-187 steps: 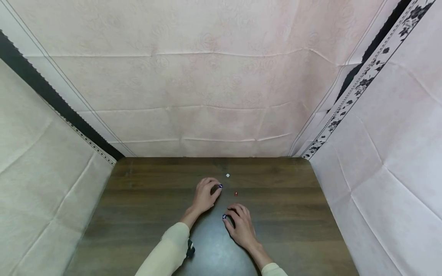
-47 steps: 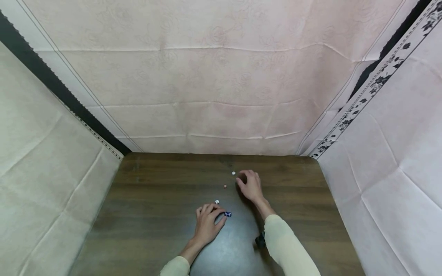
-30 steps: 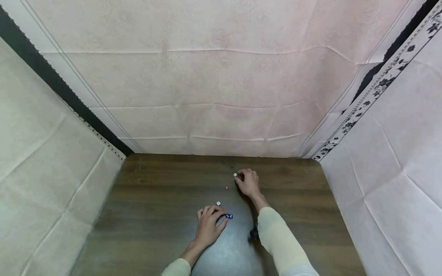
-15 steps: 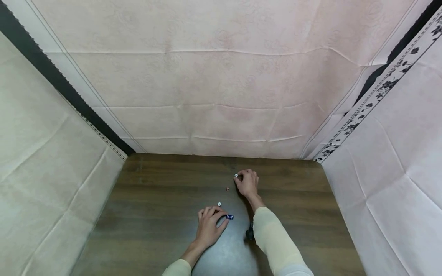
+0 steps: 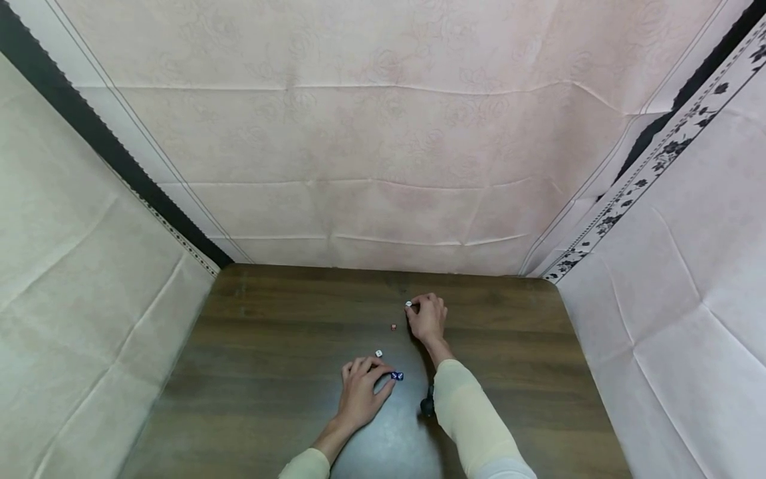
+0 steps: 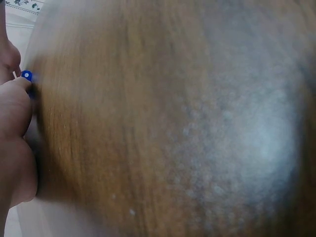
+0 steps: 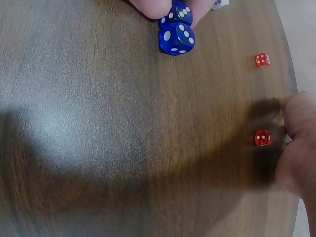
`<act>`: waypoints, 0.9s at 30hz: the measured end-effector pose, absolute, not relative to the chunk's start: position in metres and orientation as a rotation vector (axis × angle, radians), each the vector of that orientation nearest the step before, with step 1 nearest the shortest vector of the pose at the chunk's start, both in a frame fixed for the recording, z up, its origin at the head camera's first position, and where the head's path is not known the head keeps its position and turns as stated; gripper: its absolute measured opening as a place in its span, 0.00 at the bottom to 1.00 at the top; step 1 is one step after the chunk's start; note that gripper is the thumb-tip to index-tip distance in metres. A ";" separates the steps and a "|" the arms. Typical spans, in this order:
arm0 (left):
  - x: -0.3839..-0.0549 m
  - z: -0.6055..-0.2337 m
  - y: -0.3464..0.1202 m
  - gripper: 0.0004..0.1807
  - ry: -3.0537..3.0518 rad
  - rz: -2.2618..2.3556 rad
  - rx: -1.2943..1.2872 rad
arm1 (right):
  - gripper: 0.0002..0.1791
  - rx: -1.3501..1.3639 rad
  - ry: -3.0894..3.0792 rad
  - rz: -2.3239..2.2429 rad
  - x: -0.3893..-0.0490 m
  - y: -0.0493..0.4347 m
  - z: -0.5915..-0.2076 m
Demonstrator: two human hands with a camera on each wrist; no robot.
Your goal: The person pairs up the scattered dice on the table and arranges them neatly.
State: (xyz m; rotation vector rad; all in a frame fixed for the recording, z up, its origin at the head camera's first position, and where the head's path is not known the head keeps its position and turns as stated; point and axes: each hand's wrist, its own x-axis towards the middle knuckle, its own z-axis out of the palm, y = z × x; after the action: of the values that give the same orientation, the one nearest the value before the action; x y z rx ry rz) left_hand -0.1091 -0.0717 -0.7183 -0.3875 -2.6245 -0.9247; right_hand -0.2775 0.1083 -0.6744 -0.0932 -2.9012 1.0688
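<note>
My left hand (image 5: 359, 392) lies low over the table, its thumb and forefinger pinching one blue die (image 7: 178, 12). A second blue die (image 7: 177, 39) sits right against that one, on the side away from the palm. Just beyond the left fingers rests a white die (image 5: 379, 354) with dark pips. My right hand (image 5: 428, 319) is farther back, thumb and forefinger pinching another white die (image 5: 409, 304). The right wrist view has that white die hidden behind the hand, and shows one red die (image 7: 263, 138) beside the hand's shadow and another red die (image 7: 262, 60) farther off.
A brown wood-grain table (image 5: 269, 332) carries everything, with a glare patch near its front. Pale cloth hangs behind it (image 5: 371, 219) and along both sides. A black device (image 5: 427, 406) is strapped at the right wrist.
Several seconds ago each hand held a blue die; now both blue dice sit together at the left fingertips. The right hand has since moved to the back and closed on the white die.
</note>
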 end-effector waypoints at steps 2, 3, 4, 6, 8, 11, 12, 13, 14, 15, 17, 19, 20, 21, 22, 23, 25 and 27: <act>-0.109 -0.719 -0.071 0.09 -2.633 -0.935 -0.389 | 0.13 -0.111 -2.909 1.074 -0.277 0.108 -0.675; -0.109 -0.719 -0.071 0.09 -2.639 -0.939 -0.387 | 0.13 -0.115 -2.907 1.078 -0.276 0.109 -0.675; -0.109 -0.718 -0.071 0.09 -2.643 -0.943 -0.388 | 0.13 -0.115 -2.899 1.085 -0.276 0.109 -0.675; -0.109 -0.718 -0.070 0.09 -2.647 -0.947 -0.389 | 0.12 -0.104 -2.880 1.103 -0.275 0.111 -0.675; -0.108 -0.717 -0.070 0.09 -2.643 -0.948 -0.391 | 0.13 -0.078 -2.857 1.129 -0.274 0.113 -0.675; -0.108 -0.715 -0.070 0.09 -2.626 -0.933 -0.399 | 0.13 -0.019 -2.834 1.161 -0.271 0.117 -0.673; -0.108 -0.715 -0.070 0.09 -2.624 -0.927 -0.401 | 0.13 0.002 -2.830 1.171 -0.270 0.118 -0.673; -0.108 -0.714 -0.070 0.09 -2.623 -0.925 -0.402 | 0.13 0.022 -2.826 1.182 -0.268 0.120 -0.672; -0.108 -0.714 -0.071 0.09 -2.624 -0.926 -0.402 | 0.13 0.042 -2.823 1.187 -0.267 0.121 -0.671; -0.108 -0.714 -0.071 0.09 -2.626 -0.930 -0.401 | 0.13 0.061 -2.817 1.197 -0.265 0.122 -0.670; -0.108 -0.713 -0.071 0.09 -2.632 -0.935 -0.392 | 0.13 0.092 -2.799 1.223 -0.260 0.125 -0.668; -0.108 -0.712 -0.072 0.10 -2.636 -0.943 -0.385 | 0.12 0.122 -2.770 1.252 -0.255 0.128 -0.666; -0.108 -0.712 -0.071 0.10 -2.638 -0.945 -0.383 | 0.11 0.136 -2.756 1.260 -0.252 0.129 -0.665; -0.108 -0.712 -0.071 0.10 -2.640 -0.946 -0.382 | 0.11 0.152 -2.740 1.272 -0.249 0.131 -0.663; -0.108 -0.711 -0.071 0.10 -2.642 -0.944 -0.381 | 0.11 0.170 -2.725 1.278 -0.245 0.132 -0.661; -0.108 -0.711 -0.071 0.10 -2.644 -0.945 -0.382 | 0.10 0.192 -2.710 1.278 -0.242 0.133 -0.660; -0.108 -0.711 -0.071 0.10 -2.641 -0.945 -0.386 | 0.10 0.241 -2.683 1.270 -0.233 0.135 -0.657; -0.108 -0.712 -0.071 0.10 -2.635 -0.943 -0.388 | 0.10 0.294 -2.661 1.255 -0.225 0.137 -0.655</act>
State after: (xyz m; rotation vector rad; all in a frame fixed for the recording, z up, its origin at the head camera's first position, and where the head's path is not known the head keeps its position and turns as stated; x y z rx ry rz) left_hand -0.1083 -0.0713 -0.7121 -0.3882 -2.6351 -0.9430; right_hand -0.2247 0.1373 -0.6547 0.2939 -2.6612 1.2553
